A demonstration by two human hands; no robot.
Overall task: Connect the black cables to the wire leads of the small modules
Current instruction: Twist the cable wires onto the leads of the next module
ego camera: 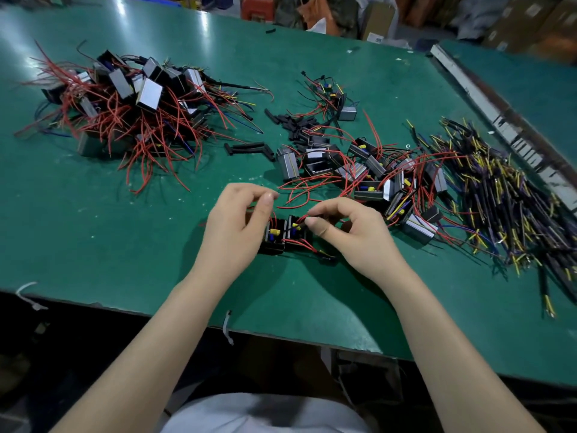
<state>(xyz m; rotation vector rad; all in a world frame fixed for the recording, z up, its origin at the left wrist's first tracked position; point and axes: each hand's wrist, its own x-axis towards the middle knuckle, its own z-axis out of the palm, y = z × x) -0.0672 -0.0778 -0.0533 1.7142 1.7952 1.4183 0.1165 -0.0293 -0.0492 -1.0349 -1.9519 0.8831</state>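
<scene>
Hands at centre of frame, over two small modules (285, 234) sitting side by side on the green worktop (131, 245). My left hand (232, 226) has fingers curled, thumb and forefinger pinching a red lead (272, 215) rising from the left module. My right hand (349, 232) pinches what looks like a black cable end (298, 227) with yellow at its tip, right above the right module. My read: the join isn't made yet. To do it well I'd keep the left pinch close to the lead's bare end so it doesn't flop, bring the two tips together in line, and watch stray red leads don't get caught in. Black cable stock (499, 195) is piled at right of frame, unworked modules (368, 170) just above-right of the hands, finished-looking heap (125, 98) upper left. Open worktop lies left and below the hands; the near edge is close to my wrists, so I'd keep the work pushed inward.
</scene>
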